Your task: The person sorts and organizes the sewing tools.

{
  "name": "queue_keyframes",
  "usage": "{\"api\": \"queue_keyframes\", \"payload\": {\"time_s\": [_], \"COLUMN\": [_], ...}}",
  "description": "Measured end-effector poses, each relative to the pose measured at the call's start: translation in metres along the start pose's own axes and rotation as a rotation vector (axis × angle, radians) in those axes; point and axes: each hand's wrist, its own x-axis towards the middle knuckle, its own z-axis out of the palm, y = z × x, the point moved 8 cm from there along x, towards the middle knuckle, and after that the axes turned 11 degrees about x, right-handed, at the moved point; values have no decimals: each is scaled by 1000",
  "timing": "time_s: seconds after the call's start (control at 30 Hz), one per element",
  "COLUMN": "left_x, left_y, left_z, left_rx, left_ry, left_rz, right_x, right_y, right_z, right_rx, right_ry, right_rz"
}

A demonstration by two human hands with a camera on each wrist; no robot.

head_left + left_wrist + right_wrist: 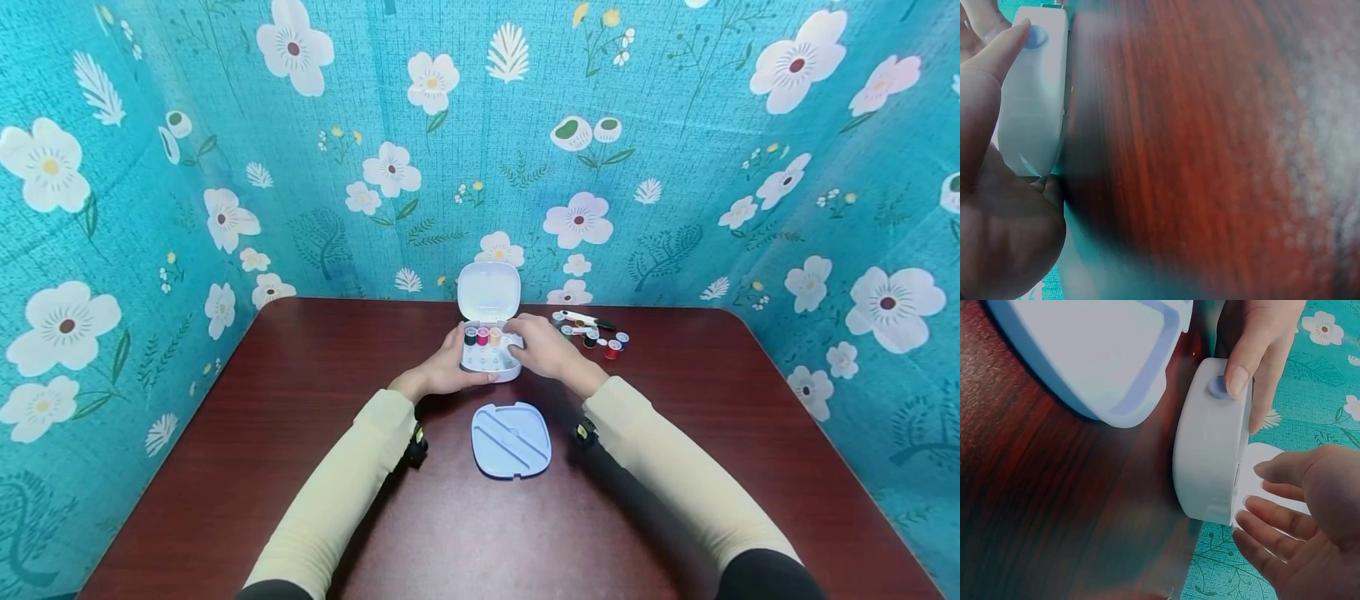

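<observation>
A white sewing box point(491, 360) stands on the table with its lid point(489, 292) raised. Black, red point(483, 337) and pale orange point(495, 336) thread spools stand in its back row. My left hand point(442, 367) grips the box's left side, its thumb point(1239, 378) on the front beside a blue button point(1218, 387). Over the box's right part is my right hand point(547, 346); in the right wrist view its fingers are spread and slightly bent, with nothing visible between them. That hand hides part of the box's right interior.
A pale blue tray insert point(512, 442) with a diagonal groove lies in front of the box. To the right, several loose items include a red spool point(612, 349), a black spool point(591, 338) and a black-and-white tool point(588, 320). Flowered turquoise cloth point(480, 167) surrounds the table's back and sides.
</observation>
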Motion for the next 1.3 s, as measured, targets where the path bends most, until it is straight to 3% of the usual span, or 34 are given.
{"api": "queue_keyframes", "payload": {"time_s": [0.43, 0.73, 1.3], "left_x": [1, 1, -2], "left_y": [-1, -1, 1], "left_z": [2, 4, -1], "left_rx": [-7, 12, 17], "left_ry": [-8, -23, -7], "left_rz": [-14, -29, -26], "right_x": [-13, -23, -39], "right_y": [6, 14, 19], "right_z": [-5, -3, -3], "right_rx": [43, 105, 121], "right_ry": [61, 49, 34], "right_rz": [-53, 14, 45]}}
